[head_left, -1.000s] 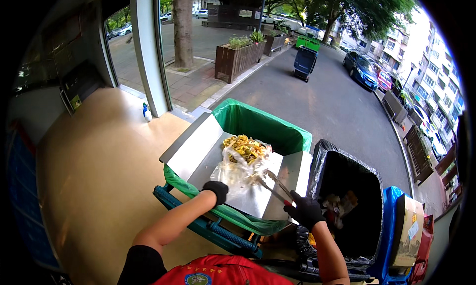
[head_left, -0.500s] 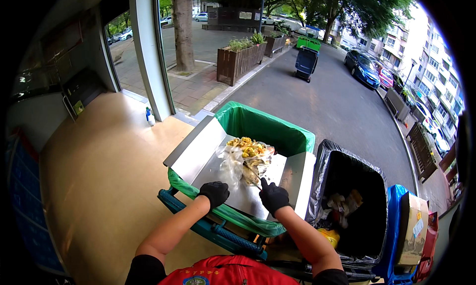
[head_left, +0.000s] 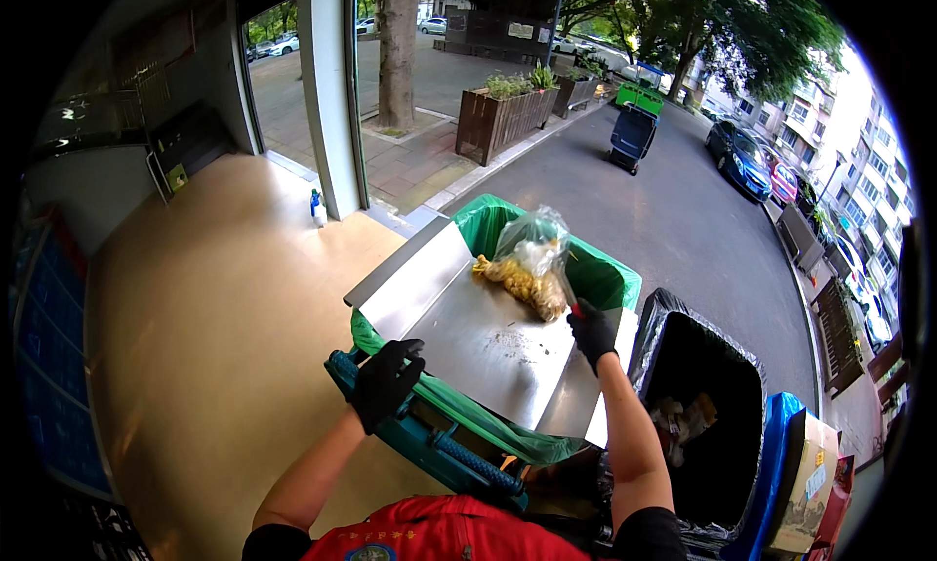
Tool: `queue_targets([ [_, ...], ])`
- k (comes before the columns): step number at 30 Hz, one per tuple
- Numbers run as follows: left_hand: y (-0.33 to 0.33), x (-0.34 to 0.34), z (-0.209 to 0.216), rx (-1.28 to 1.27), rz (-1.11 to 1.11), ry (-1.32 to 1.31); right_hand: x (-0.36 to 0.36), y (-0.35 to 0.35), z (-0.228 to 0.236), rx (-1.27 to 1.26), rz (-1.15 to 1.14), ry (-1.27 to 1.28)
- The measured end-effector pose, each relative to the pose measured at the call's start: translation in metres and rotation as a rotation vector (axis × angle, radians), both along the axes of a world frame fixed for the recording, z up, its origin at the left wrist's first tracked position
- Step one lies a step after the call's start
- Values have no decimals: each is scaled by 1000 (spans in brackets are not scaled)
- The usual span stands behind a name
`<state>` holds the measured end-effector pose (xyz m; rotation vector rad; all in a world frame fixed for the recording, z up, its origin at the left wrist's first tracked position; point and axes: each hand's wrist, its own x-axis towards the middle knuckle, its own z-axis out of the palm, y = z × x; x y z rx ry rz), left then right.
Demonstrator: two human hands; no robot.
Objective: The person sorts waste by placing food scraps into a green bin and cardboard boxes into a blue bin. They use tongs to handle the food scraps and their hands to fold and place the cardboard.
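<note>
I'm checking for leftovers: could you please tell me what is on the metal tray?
Food scraps are at the far end of the metal tray, dark specks nearer; a clear plastic bag overlaps the scraps. The surface beneath is hidden.

the tips of the tongs [head_left: 576, 311], right of centre, cannot be made out against the clear bag [head_left: 539, 231], whose yellowish-brown contents are too blurred to name. the tray [head_left: 454, 341] hides much of the inside of the green-lined bin [head_left: 607, 278]. at lower right, the depth of the black-lined bin [head_left: 717, 335] is lost in darkness. the lower edge of the frame cuts off the red vest [head_left: 439, 527].
</note>
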<state>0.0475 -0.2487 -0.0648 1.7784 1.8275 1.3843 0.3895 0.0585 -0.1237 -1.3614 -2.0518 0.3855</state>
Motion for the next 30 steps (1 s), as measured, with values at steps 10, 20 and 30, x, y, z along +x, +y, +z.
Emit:
queue_targets([
  [10, -39, -38, -16, -17, 46, -177, -18, -14, 84, -279, 8, 222],
  [20, -66, -31, -18, -84, 93, -271, -39, -15, 101, -331, 47, 476],
  [30, -104, -47, -27, -92, 167, -286, -104, -38, 104, -575, 178, 603],
])
